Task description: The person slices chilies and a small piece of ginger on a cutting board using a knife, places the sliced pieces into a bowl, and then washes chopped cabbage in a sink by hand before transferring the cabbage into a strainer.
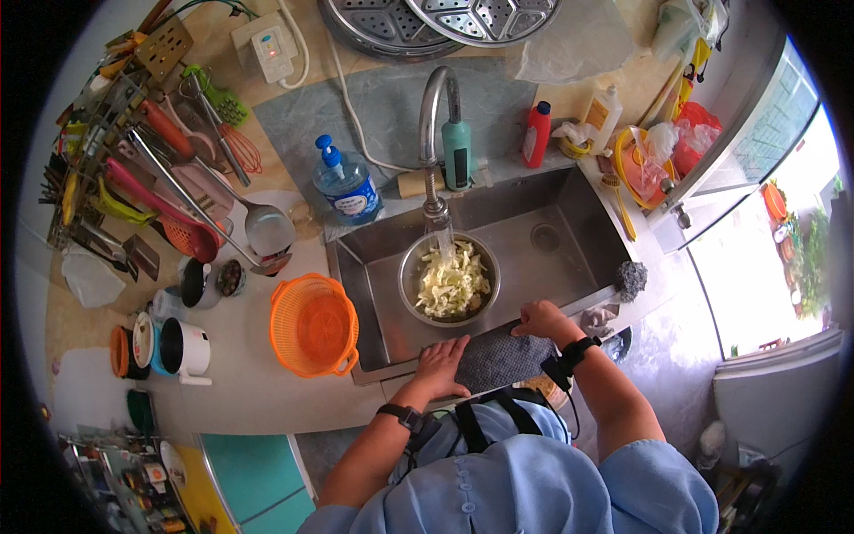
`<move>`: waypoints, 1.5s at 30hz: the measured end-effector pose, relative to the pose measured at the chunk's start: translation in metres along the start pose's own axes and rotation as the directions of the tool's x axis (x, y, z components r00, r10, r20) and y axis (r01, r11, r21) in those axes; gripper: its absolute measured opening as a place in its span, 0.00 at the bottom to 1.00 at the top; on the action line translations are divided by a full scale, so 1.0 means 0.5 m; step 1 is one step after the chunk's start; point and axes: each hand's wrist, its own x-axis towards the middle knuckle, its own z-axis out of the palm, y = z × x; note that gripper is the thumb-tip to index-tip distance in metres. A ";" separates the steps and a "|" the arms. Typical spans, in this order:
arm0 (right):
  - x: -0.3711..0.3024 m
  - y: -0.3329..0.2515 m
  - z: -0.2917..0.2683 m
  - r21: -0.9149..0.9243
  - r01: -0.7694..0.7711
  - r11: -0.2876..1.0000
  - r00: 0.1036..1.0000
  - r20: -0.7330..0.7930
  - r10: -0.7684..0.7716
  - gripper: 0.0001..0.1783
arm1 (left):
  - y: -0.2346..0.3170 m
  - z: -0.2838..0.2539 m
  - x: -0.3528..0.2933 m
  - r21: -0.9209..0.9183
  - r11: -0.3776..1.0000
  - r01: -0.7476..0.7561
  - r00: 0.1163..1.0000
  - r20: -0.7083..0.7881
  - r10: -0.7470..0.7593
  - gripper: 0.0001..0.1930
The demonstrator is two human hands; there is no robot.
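A steel bowl (406, 287) stands in the sink (578, 240), holding pale green chopped vegetable pieces (455, 278). Water runs onto them from the curved faucet (433, 116). A dark grey textured cloth (503, 360) lies over the sink's front edge, close to my body. My left hand (440, 368) rests on that edge at the cloth's left side, its fingers stretched out and holding nothing. At the cloth's upper right corner, my right hand (544, 322) has its fingers curled closed on the cloth; the fingertips are partly hidden.
An orange plastic colander (316, 325) sits left of the sink. Behind it stand a blue pump bottle (349, 187) and a red bottle (536, 135). A grey scouring pad (632, 280) lies at the right corner. Utensils, including a spatula (269, 230), crowd the left counter.
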 end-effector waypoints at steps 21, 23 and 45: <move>-0.001 0.000 0.006 -0.027 0.053 0.998 0.997 -0.046 -0.055 0.23 | 0.004 -0.005 -0.001 0.022 1.000 -0.008 1.000 -0.009 0.008 0.65; -0.001 0.000 0.006 -0.034 0.043 0.998 0.999 -0.031 -0.044 0.23 | 0.005 -0.006 -0.001 0.024 1.000 -0.013 1.000 -0.016 0.013 0.65; 0.003 0.004 0.002 -0.008 0.016 1.000 1.000 0.021 -0.015 0.28 | 0.003 -0.003 -0.001 0.032 1.000 -0.001 1.000 -0.019 0.002 0.64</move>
